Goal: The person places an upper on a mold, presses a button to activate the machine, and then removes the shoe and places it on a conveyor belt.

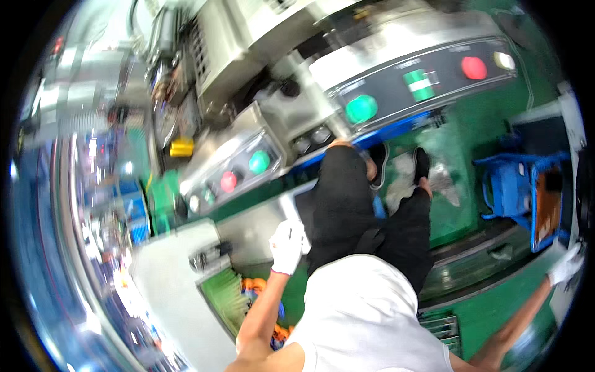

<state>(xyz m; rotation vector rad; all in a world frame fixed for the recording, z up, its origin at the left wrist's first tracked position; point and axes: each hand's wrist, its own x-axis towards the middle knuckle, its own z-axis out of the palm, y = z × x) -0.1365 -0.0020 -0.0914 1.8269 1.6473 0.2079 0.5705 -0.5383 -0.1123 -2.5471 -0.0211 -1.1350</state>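
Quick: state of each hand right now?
Left hand: curled, apparently around a white strip; blur hides the grip.
Right hand: blurred, at picture's edge; cannot tell.

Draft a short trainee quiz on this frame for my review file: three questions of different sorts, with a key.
1. True or false: the person's left hand wears a white glove.

2. Multiple choice: what colour is the round button at the left end of the larger control panel?
A) red
B) green
C) yellow

3. Fill in: the hand nearest the picture's right edge is the person's ____ hand.

Key: 1. True. 2. B. 3. right.
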